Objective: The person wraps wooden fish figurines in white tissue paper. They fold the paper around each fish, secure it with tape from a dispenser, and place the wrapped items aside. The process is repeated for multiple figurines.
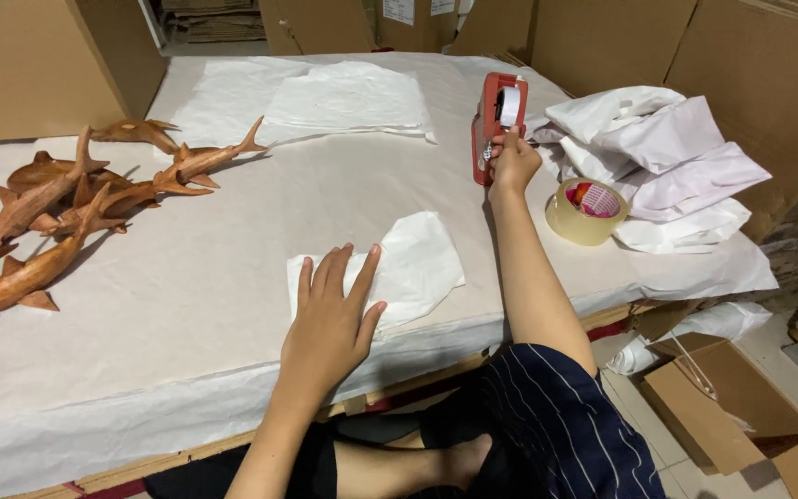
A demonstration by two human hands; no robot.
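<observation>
Taping step: left hand spread flat on the wrapped paper parcel; beyond it, right hand pinching, seemingly, tape at the red dispenser. Next: a clean tear.

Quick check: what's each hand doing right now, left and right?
Left hand: open, flat on the white wrapped bundle.
Right hand: closed, pinching tape at the red tape dispenser.
</observation>
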